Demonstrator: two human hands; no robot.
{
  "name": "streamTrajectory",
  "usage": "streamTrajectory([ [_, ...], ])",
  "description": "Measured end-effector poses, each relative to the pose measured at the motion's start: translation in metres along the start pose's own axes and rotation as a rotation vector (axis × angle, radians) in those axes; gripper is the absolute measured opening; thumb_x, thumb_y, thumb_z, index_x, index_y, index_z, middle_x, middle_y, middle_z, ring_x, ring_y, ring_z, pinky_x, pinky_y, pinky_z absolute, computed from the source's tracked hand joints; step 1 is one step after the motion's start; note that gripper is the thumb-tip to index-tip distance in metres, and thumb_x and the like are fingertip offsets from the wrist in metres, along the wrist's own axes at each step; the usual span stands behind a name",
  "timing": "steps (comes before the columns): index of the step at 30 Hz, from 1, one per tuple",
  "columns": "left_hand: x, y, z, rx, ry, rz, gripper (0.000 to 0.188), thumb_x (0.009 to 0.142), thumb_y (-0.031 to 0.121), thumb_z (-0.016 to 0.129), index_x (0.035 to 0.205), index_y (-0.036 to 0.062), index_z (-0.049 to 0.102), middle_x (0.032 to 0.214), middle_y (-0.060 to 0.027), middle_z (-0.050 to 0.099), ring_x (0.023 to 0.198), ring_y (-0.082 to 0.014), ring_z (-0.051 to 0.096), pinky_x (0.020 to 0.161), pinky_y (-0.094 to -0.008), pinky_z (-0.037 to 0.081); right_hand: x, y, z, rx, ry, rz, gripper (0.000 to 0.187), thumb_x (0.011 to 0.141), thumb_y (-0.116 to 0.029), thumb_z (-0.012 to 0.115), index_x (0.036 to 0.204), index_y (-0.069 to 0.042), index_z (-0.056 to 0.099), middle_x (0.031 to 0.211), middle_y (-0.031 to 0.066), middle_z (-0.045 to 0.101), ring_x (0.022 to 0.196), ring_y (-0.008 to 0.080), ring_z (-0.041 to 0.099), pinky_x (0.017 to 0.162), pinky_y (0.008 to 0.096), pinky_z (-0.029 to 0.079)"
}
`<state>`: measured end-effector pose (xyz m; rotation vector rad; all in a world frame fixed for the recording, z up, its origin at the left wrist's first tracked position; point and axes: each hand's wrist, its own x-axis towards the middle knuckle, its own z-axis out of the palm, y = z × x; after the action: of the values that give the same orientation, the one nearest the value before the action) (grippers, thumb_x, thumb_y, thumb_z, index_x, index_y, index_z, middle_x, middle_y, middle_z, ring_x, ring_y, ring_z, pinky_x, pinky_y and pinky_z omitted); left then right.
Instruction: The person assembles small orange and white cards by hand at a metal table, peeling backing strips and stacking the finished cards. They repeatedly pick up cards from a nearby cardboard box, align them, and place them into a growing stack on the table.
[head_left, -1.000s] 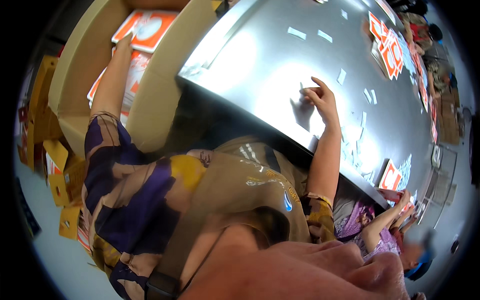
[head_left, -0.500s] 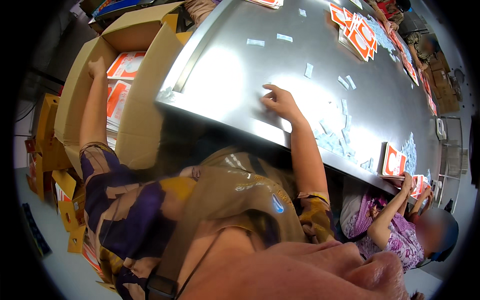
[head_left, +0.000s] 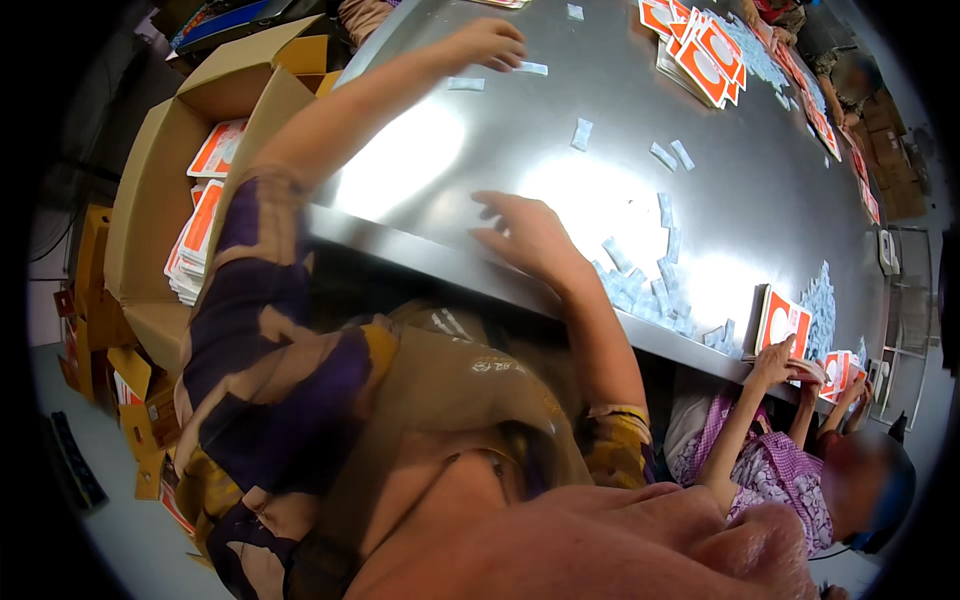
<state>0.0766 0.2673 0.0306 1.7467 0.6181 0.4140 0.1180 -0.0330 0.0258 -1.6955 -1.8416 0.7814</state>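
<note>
My left hand (head_left: 488, 45) is stretched out over the metal table (head_left: 400, 195), its fingers loosely extended and slightly bent, with nothing visible in them. Just by its fingertips lies a small pale-blue sachet (head_left: 531, 69), and another sachet (head_left: 466, 84) lies below the wrist. My right hand (head_left: 532, 235) hovers over the table's near edge, thumb and fingers apart, holding nothing. To its right is a loose pile of sachets (head_left: 640, 290). A few single sachets (head_left: 582, 134) lie scattered farther in.
At left stands an open cardboard box (head_left: 140, 230) with stacked red-and-white flat packages (head_left: 195, 235). More such packages (head_left: 705, 55) lie at the table's far side. A co-worker (head_left: 770, 470) at right handles a stack of packages (head_left: 783, 325). Other cartons (head_left: 130, 375) stand behind the box.
My left hand has come out of the cardboard box, without any package, and swung right over the table. My right hand has drawn back slightly left and toward the near edge, fingers spreading.
</note>
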Motion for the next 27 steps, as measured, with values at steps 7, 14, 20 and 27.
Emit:
streamTrajectory([
  [7,0.183,-0.023,0.149,-0.110,-0.222,-0.219,0.024,0.089,0.011,0.058,0.106,-0.0045,0.061,0.096,-0.0140,0.067,0.082,-0.0206,0.068,0.071,-0.0294,0.058,-0.038,0.115,-0.083,0.102,0.408,0.281,0.036,0.083,-0.016,0.066,0.117,-0.002,0.061,0.093,0.0137,0.070,0.075,0.0237,0.068,0.070,0.0329,0.053],
  [14,0.351,-0.047,0.219,0.347,0.212,-0.267,0.031,0.081,0.026,0.067,0.094,-0.0022,0.066,0.097,-0.0172,0.067,0.086,-0.0250,0.068,0.073,-0.0357,0.056,-0.038,0.164,-0.077,-0.035,0.518,0.304,0.034,0.085,-0.015,0.062,0.117,-0.006,0.059,0.096,0.0113,0.067,0.073,0.0258,0.066,0.068,0.0356,0.052],
  [20,0.399,-0.036,0.296,0.455,0.387,-0.186,0.047,0.077,0.039,0.069,0.105,0.0014,0.068,0.107,-0.0179,0.067,0.102,-0.0313,0.064,0.086,-0.0401,0.051,-0.042,0.162,-0.074,-0.156,0.433,0.185,0.037,0.083,-0.011,0.061,0.119,-0.003,0.056,0.100,0.0139,0.061,0.082,0.0307,0.063,0.070,0.0385,0.052],
  [27,0.438,-0.056,0.256,0.518,0.344,-0.351,0.049,0.071,0.043,0.080,0.098,0.0035,0.069,0.085,-0.0119,0.069,0.071,-0.0242,0.067,0.068,-0.0343,0.055,-0.040,0.150,-0.068,-0.153,0.297,0.105,0.039,0.083,-0.011,0.061,0.121,-0.003,0.056,0.102,0.0113,0.060,0.086,0.0270,0.063,0.071,0.0370,0.053],
])
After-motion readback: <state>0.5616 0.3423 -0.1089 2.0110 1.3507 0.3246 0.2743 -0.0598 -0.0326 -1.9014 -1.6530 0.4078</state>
